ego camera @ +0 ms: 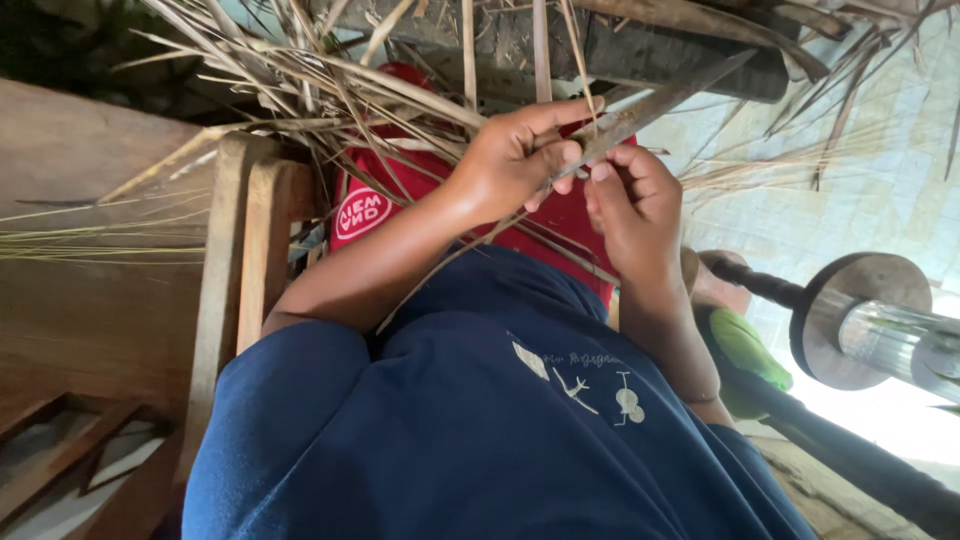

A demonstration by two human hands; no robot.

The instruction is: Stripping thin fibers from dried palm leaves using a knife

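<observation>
My left hand (515, 160) was closed on a long dry leaf strip (640, 110), pinching it just beside my right hand (630, 205), whose fingertips also gripped it. The strip ran up and away past both hands into the loose dry leaves (330, 80). Brittle as it looked, I judged a hard pull could split it.
</observation>
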